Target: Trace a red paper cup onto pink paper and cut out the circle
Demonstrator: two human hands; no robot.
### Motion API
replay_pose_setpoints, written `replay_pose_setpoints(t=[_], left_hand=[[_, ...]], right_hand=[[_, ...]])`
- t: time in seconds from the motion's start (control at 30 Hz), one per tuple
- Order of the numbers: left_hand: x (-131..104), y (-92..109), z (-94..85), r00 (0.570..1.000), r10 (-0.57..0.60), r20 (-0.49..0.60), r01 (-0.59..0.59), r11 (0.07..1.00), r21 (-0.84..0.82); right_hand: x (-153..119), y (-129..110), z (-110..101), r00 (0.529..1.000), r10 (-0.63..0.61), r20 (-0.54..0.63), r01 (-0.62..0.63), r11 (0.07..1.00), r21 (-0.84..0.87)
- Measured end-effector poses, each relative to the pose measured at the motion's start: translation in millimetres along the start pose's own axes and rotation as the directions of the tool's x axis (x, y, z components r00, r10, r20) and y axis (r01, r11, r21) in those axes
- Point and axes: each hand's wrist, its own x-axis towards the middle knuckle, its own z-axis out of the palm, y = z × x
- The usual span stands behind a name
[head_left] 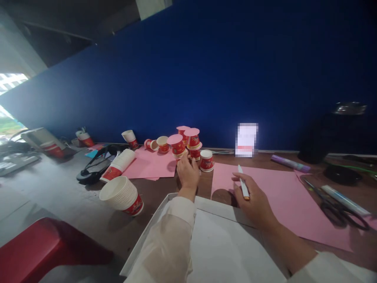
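Observation:
Several red paper cups with pink paper discs on them stand stacked near the blue wall. My left hand [188, 171] reaches to the lower part of the front stack [177, 146], its fingers bent against it; what they grip, if anything, is hidden. A single red cup [207, 161] stands just right of that hand. My right hand [255, 200] holds a white marker [243, 184] with an orange end, above the edge of a pink sheet [279, 188]. A white box lid or board [229, 239] lies in front of me, under my forearms.
Nested white-rimmed cups [122, 195] lie at the left beside black goggles [88, 173]. Scissors [335, 208] and a purple tube [290, 163] are at the right. A red stool [44, 243] stands at lower left.

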Motion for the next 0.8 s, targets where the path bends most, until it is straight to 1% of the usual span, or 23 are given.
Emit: replay_pose_setpoints(t=[0.03,0.07,0.1,0.17,0.23,0.3,0.37,0.47,0.63,0.67,0.73,0.77,0.8], left_hand=[[1,-1,-5.8,0.999,-0.033,-0.021,0.034,0.997,0.066],[2,-2,-11.2,0.998,-0.065,-0.020,0.067,0.988,0.137],[2,-4,-16.1,0.996,-0.089,0.007,0.085,0.975,0.205],[3,-6,-23.3,0.985,-0.126,0.118,0.082,0.943,0.322],[3,-8,-26.6,0.959,-0.162,0.232,0.053,0.909,0.413],[3,-9,-26.8,0.929,-0.205,0.308,0.035,0.877,0.478],[4,-10,-25.3,0.899,-0.258,0.353,0.040,0.854,0.519],[5,-13,-22.3,0.864,-0.313,0.395,0.059,0.841,0.538],[8,-13,-21.9,0.846,-0.339,0.412,0.073,0.839,0.539],[7,-11,-22.7,0.847,-0.336,0.412,0.071,0.839,0.539],[5,-6,-23.7,0.867,-0.288,0.407,0.048,0.860,0.508],[3,-3,-23.6,0.881,-0.247,0.404,0.026,0.878,0.479],[0,1,-22.6,0.910,-0.148,0.387,-0.018,0.919,0.393]], right_hand=[[0,0,0,1.000,0.000,0.000,0.000,1.000,0.000],[0,0,-1,1.000,0.000,0.002,0.000,1.000,-0.001],[1,0,-1,1.000,0.000,0.007,0.000,1.000,-0.001],[1,-1,-1,1.000,-0.003,0.015,0.003,1.000,-0.001],[1,-1,-1,1.000,-0.010,0.018,0.010,1.000,-0.004],[0,0,-1,1.000,-0.022,0.013,0.022,1.000,-0.006],[0,0,-1,0.999,-0.032,0.007,0.032,0.999,-0.003],[-1,0,-2,0.999,-0.035,0.008,0.035,0.999,-0.001],[-1,0,-2,0.999,-0.015,0.033,0.015,1.000,0.010],[-2,0,-3,0.999,-0.009,0.041,0.008,1.000,0.020],[-1,-1,-4,0.998,0.006,0.056,-0.009,0.998,0.056],[-1,-1,-5,0.998,0.012,0.058,-0.017,0.997,0.078],[-1,-1,-6,0.999,0.016,0.052,-0.022,0.995,0.099]])
